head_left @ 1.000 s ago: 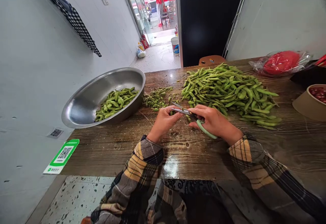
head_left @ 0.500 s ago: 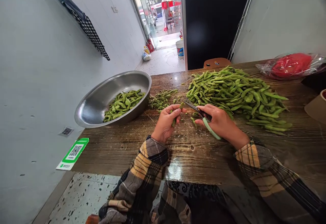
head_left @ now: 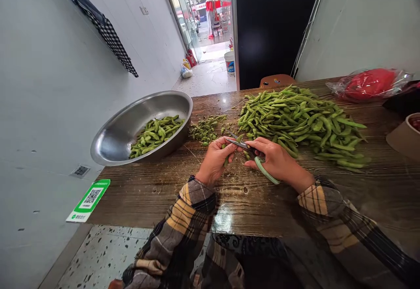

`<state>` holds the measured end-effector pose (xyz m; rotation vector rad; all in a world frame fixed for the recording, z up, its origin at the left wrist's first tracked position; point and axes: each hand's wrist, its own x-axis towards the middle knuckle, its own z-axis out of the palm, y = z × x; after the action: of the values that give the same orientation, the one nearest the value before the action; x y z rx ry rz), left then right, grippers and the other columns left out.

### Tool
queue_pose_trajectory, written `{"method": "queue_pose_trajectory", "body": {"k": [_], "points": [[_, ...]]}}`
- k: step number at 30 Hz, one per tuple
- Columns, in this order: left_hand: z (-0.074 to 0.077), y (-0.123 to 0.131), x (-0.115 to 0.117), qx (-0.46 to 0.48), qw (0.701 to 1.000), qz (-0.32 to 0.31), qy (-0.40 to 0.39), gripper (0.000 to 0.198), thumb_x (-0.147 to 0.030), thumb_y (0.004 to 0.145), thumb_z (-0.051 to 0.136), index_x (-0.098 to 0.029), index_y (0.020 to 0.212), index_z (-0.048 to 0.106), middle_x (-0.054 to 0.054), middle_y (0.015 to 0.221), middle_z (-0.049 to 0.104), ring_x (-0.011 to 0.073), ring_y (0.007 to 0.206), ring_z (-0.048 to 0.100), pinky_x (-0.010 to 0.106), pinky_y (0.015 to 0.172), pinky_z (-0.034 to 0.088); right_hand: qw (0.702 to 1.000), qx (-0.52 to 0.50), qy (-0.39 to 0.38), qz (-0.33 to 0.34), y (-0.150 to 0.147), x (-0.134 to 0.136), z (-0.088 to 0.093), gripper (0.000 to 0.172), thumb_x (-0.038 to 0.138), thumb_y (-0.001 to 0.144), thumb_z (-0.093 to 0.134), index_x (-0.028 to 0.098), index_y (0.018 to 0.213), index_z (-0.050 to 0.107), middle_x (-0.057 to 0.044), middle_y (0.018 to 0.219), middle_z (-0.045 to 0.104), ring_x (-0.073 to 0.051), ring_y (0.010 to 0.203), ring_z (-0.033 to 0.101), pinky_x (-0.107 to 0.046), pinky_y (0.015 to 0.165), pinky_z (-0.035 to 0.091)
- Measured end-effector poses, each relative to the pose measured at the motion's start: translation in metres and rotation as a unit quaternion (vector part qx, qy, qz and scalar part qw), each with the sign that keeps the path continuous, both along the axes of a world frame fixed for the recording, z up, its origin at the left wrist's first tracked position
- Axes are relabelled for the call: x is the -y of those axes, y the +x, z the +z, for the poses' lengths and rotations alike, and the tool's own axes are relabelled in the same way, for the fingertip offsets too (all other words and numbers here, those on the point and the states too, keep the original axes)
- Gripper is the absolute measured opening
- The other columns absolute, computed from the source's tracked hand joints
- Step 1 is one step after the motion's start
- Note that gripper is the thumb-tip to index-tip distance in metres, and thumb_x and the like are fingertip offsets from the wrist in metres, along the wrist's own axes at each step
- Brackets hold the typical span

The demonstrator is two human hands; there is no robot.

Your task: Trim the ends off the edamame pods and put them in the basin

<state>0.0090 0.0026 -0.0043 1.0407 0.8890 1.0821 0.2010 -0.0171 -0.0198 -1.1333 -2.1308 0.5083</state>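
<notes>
My left hand is closed on a green soybean pod, part of which is hidden by the fingers. In my right hand is a pair of scissors with pale green handles. Their dark blades reach left to the fingertips of my left hand, over the pod. Just behind the hands lies a small heap of cut green trimmings. A large pile of soybean pods spreads beyond my right hand. Trimmed-looking pods lie in a metal basin at the left.
The wooden table carries everything. A red item in clear plastic lies at the back right, with a paper bowl at the right edge. A green QR card sits at the left corner. A stool stands behind the table.
The scissors have moved left, and their blades now cross at the left hand's fingertips. Both hands are closer together. The whole view has shifted slightly.
</notes>
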Motion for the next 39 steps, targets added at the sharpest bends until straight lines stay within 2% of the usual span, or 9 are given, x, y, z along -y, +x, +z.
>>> {"method": "queue_pose_trajectory", "body": {"k": [8,16,22,25,28,31,35,37,39], "points": [[0.0,0.0,0.002,0.002,1.0,-0.014,-0.01,0.027,-0.029,0.066,0.077,-0.013,0.079,0.06,0.002,0.069,0.069,0.0027,0.043,0.044,0.016,0.042,0.031,0.999,-0.036,-0.001,0.02,-0.002,-0.002,-0.004,0.047,0.042,0.078,0.072,0.021,0.119,0.061,-0.006,0.095,0.063,-0.021,0.08,0.061,-0.032,0.071,0.05],[0.002,0.001,0.001,0.005,1.0,-0.005,-0.009,0.022,-0.025,0.07,0.072,-0.015,0.078,0.054,-0.002,0.063,0.062,0.0025,0.042,0.042,0.016,0.041,0.027,1.0,0.013,0.013,0.004,0.002,-0.001,-0.001,0.037,0.037,0.084,0.066,0.019,0.117,0.063,-0.009,0.096,0.067,-0.024,0.088,0.064,-0.035,0.078,0.05],[0.004,-0.003,-0.002,0.035,0.998,-0.031,-0.037,0.02,-0.029,0.073,0.066,-0.017,0.081,0.053,-0.001,0.076,0.059,0.005,0.048,0.046,0.018,0.043,0.029,0.993,-0.068,0.014,-0.099,0.01,-0.006,0.006,0.036,0.04,0.082,0.067,0.018,0.11,0.068,-0.008,0.091,0.07,-0.023,0.081,0.065,-0.035,0.075,0.05],[-0.001,0.0,-0.003,-0.059,0.997,-0.049,0.01,0.02,-0.035,0.077,0.065,-0.017,0.078,0.056,-0.002,0.068,0.055,0.0056,0.047,0.042,0.019,0.044,0.029,0.988,-0.099,0.015,-0.12,0.013,-0.009,0.007,0.038,0.042,0.082,0.066,0.019,0.112,0.068,-0.007,0.089,0.071,-0.022,0.079,0.065,-0.035,0.074,0.049],[-0.009,0.006,-0.002,-0.234,0.958,-0.072,0.149,0.013,-0.028,0.082,0.06,-0.016,0.081,0.067,0.001,0.069,0.058,0.0108,0.058,0.05,0.022,0.055,0.038,0.989,-0.096,0.007,-0.117,0.012,-0.01,0.006,0.036,0.042,0.081,0.066,0.018,0.109,0.069,-0.007,0.089,0.071,-0.022,0.079,0.065,-0.035,0.075,0.049],[-0.015,0.009,-0.001,-0.375,0.878,-0.08,0.288,0.02,-0.016,0.082,0.054,-0.019,0.09,0.073,0.005,0.081,0.064,0.0165,0.076,0.057,0.027,0.072,0.043,0.99,-0.089,0.002,-0.11,0.01,-0.01,0.005,0.034,0.04,0.081,0.066,0.017,0.106,0.07,-0.008,0.09,0.071,-0.022,0.08,0.065,-0.034,0.074,0.049],[-0.018,0.006,0.002,-0.515,0.783,-0.103,0.334,0.028,-0.017,0.081,0.056,-0.024,0.102,0.073,0.006,0.084,0.06,0.0178,0.072,0.054,0.028,0.067,0.04,0.991,-0.093,-0.003,-0.1,0.009,-0.009,0.005,0.035,0.038,0.081,0.066,0.016,0.108,0.068,-0.009,0.092,0.071,-0.023,0.081,0.065,-0.035,0.074,0.05],[-0.018,0.006,0.002,-0.537,0.765,-0.112,0.337,0.026,-0.018,0.081,0.058,-0.025,0.099,0.074,0.007,0.085,0.059,0.0175,0.07,0.054,0.027,0.064,0.038,0.991,-0.089,-0.007,-0.098,0.009,-0.009,0.004,0.036,0.038,0.081,0.067,0.015,0.109,0.068,-0.01,0.092,0.071,-0.024,0.082,0.065,-0.036,0.075,0.05],[-0.017,0.006,0.002,-0.527,0.775,-0.104,0.334,0.021,-0.018,0.081,0.058,-0.024,0.093,0.074,0.006,0.083,0.059,0.0166,0.069,0.053,0.026,0.064,0.038,0.992,-0.086,-0.008,-0.096,0.009,-0.009,0.004,0.038,0.038,0.081,0.067,0.014,0.109,0.068,-0.011,0.092,0.071,-0.024,0.082,0.065,-0.037,0.075,0.05]]}}
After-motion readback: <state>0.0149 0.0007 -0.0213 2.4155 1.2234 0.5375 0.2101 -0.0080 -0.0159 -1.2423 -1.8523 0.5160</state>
